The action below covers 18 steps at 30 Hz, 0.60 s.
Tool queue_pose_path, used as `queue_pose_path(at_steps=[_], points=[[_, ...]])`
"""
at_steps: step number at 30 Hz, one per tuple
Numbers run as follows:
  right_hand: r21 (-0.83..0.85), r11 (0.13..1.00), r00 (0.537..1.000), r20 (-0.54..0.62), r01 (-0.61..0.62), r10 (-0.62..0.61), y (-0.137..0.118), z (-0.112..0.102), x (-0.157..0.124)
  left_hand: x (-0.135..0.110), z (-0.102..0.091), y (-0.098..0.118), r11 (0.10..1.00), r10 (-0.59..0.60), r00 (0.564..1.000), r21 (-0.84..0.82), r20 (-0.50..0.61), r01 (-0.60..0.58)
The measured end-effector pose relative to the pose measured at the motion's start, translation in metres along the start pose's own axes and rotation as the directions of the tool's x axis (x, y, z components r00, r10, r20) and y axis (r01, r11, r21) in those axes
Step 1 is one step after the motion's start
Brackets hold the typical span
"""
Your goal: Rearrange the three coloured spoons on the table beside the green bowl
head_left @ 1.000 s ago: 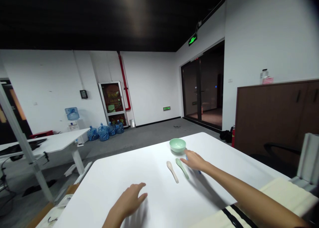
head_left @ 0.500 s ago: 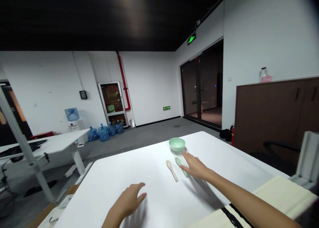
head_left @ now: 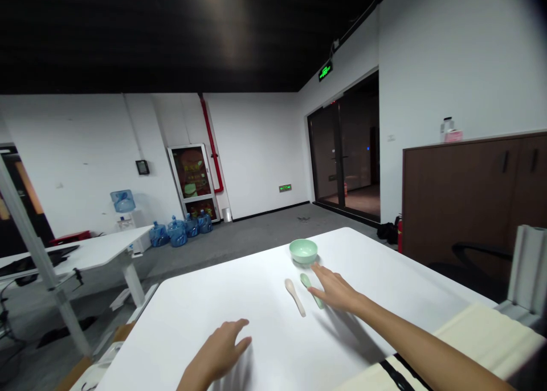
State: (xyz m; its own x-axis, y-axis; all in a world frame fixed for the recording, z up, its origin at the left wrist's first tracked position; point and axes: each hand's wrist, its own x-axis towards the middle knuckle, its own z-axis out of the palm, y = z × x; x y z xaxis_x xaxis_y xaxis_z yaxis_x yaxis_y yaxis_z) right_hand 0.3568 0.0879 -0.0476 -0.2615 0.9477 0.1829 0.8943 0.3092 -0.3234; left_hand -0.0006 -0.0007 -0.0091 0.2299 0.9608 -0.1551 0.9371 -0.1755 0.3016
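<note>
white office table inspected at close range. right hand spread open, fingers extended, holding nothing, positioned over the middle of a pale green spoon; contact cannot be confirmed. left hand half open and empty, near the table's near edge. a cream spoon lies just beside the green one, with a mint green bowl just beyond both. all three judged light, stiff and smooth, possibly brittle; spoons best taken by the handle, bowl by its rim.
</note>
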Motion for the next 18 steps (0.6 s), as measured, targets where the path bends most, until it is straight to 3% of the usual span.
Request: queue_pose_path(at_steps=[8, 18], points=[[0.056, 0.998, 0.999, -0.024, -0.021, 0.022, -0.020, -0.011, 0.008, 0.002, 0.002, -0.002, 1.000, 0.006, 1.000, -0.006, 0.010, -0.006], [-0.152, 0.987, 0.995, 0.082, -0.050, 0.063, -0.056, 0.009, 0.039, 0.002, 0.001, -0.003, 1.000, 0.001, 1.000, -0.022, 0.009, 0.000]])
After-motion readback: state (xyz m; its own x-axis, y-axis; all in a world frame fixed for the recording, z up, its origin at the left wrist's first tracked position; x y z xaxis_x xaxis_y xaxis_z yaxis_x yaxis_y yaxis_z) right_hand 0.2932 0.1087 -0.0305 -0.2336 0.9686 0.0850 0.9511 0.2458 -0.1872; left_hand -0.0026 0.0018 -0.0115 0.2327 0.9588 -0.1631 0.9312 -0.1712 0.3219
